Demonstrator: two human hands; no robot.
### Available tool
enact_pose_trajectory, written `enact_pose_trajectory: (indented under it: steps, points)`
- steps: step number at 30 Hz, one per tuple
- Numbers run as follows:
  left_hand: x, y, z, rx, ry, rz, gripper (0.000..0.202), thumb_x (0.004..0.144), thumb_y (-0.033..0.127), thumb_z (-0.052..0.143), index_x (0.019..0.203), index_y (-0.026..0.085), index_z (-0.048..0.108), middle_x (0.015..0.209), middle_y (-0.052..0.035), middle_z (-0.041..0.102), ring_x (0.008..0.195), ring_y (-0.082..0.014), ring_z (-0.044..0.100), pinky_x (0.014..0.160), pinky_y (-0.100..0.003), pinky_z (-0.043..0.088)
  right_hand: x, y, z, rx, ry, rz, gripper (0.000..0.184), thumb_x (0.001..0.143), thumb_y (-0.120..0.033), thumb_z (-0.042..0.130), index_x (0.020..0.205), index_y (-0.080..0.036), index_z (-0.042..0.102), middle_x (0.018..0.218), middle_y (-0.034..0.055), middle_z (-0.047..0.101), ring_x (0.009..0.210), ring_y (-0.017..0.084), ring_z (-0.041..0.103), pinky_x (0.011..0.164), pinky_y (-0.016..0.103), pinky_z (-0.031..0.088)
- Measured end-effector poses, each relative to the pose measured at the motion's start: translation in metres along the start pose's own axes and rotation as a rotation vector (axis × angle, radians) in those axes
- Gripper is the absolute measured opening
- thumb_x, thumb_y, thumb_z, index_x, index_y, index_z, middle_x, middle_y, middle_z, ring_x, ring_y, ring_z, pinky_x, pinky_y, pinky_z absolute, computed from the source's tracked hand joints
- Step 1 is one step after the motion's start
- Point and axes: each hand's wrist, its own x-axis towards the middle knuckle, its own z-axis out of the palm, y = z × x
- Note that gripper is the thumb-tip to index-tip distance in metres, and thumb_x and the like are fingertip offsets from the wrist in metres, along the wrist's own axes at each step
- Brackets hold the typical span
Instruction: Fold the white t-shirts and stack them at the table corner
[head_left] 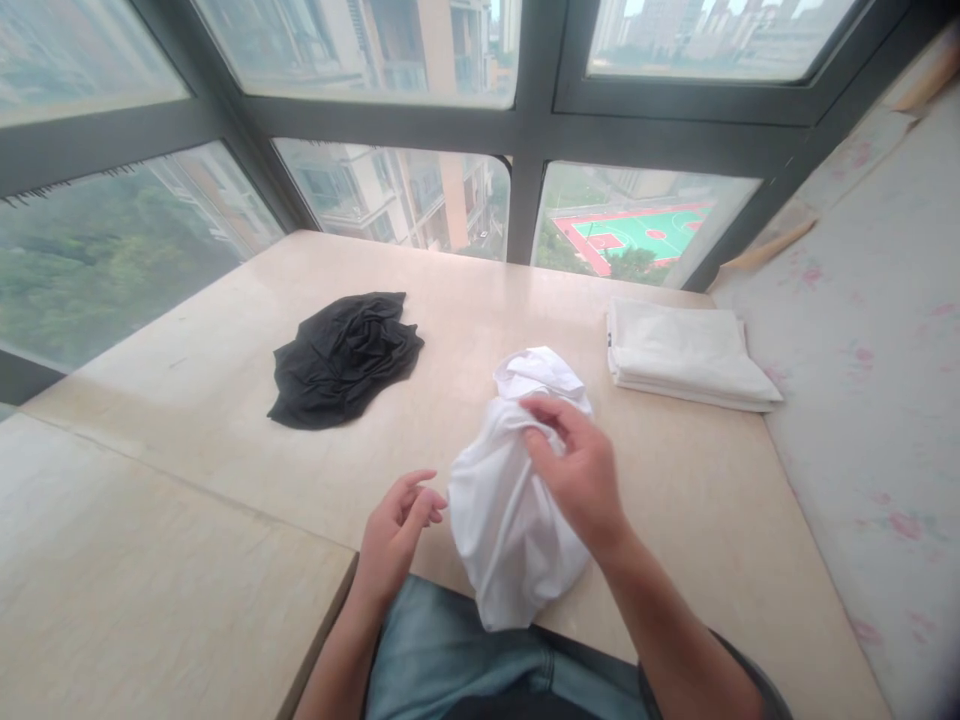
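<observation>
A crumpled white garment lies bunched on the pale surface in front of me, and its lower end hangs over the near edge by my legs. My right hand pinches a fold in its upper part between thumb and fingers. Close to the garment's left side, my left hand is open, with loosely bent fingers and nothing in it; whether a fingertip brushes the cloth I cannot tell. The garment's exact kind is hidden by its folds.
A crumpled black cloth lies at the back left. On the right, a folded white cloth stack rests near the flower-patterned wall. Grey-framed windows border the far side. A step edge runs along the left.
</observation>
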Motion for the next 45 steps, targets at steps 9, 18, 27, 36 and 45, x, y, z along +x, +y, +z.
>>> enact_pose_trajectory:
  steps: [9,18,27,36,45]
  points:
    - [-0.004,0.032,0.050,-0.066,-0.281,0.043,0.033,0.093,0.047,0.056,0.110,0.021,0.065,0.100,-0.0061,0.071,0.091,-0.0193,0.065,0.082,-0.031,0.050,-0.055,-0.024,-0.074,-0.132,0.164,-0.215,0.031,0.085,-0.014,0.063,0.115,-0.024,0.066,0.104,0.0041,0.068,0.088,0.017,0.066,0.073,0.026,0.056]
    - [-0.010,0.035,0.068,0.049,-0.371,0.142,0.023,0.094,0.038,0.054,0.106,0.023,0.067,0.108,-0.0047,0.068,0.097,-0.0187,0.062,0.083,-0.030,0.048,-0.062,0.025,-0.129,-0.312,-0.226,0.365,0.030,0.091,-0.036,0.059,0.116,-0.024,0.069,0.118,0.0058,0.071,0.112,0.023,0.066,0.094,0.033,0.054]
    - [0.007,0.016,0.056,0.194,-0.274,0.066,0.031,0.091,0.043,0.053,0.109,0.021,0.064,0.109,-0.0070,0.066,0.091,-0.0193,0.063,0.080,-0.033,0.051,-0.056,0.018,-0.159,-0.216,-0.389,0.465,0.036,0.092,-0.050,0.058,0.107,-0.020,0.072,0.099,0.0074,0.073,0.090,0.022,0.067,0.078,0.029,0.054]
    - [0.052,0.024,0.105,0.504,-0.317,0.291,0.039,0.087,0.029,0.055,0.125,0.020,0.060,0.113,-0.0068,0.069,0.085,-0.0170,0.065,0.077,-0.029,0.048,-0.067,-0.014,-0.181,-0.098,-0.330,0.456,0.025,0.086,-0.045,0.065,0.094,-0.022,0.069,0.089,0.0061,0.069,0.082,0.020,0.066,0.072,0.026,0.056]
    - [0.077,0.046,0.108,0.581,-0.174,0.316,0.026,0.085,0.022,0.049,0.098,0.023,0.072,0.066,0.0010,0.063,0.066,-0.0162,0.058,0.064,-0.028,0.037,-0.067,0.009,-0.221,-0.490,-0.320,0.311,0.027,0.092,-0.043,0.057,0.103,-0.024,0.072,0.104,0.0064,0.070,0.095,0.022,0.066,0.082,0.029,0.054]
